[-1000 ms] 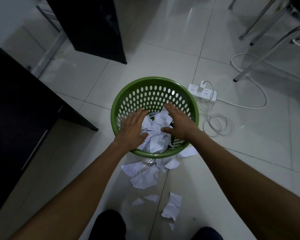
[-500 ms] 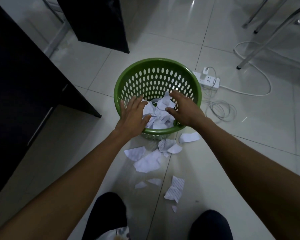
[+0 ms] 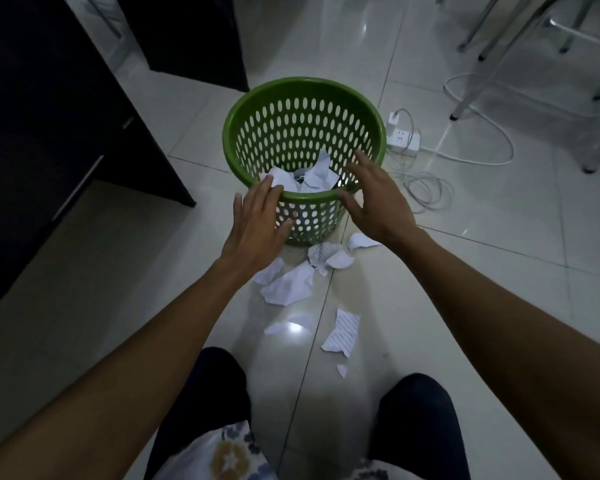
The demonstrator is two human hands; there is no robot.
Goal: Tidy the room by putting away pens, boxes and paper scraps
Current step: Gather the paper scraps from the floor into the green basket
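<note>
A green perforated basket (image 3: 303, 88) stands on the tiled floor with white paper scraps (image 3: 312, 176) lying inside it. My left hand (image 3: 258, 225) hovers at the basket's near rim, fingers straight and empty. My right hand (image 3: 374, 199) is at the near right side of the rim, fingers spread and holding nothing. More torn scraps lie on the floor in front of the basket: a crumpled cluster (image 3: 291, 284), a scrap under my right wrist (image 3: 359, 241) and a lined piece (image 3: 342, 334) closer to my knees.
Dark cabinets (image 3: 49, 133) fill the left side and another dark panel (image 3: 187, 36) stands behind the basket. A white power strip (image 3: 404, 135) with coiled cable (image 3: 426, 190) lies right of the basket. Metal chair legs (image 3: 492, 46) stand at the upper right.
Both hands have drawn back out of the basket to its near rim, leaving the scraps inside. The view has shifted so the basket sits farther away.
</note>
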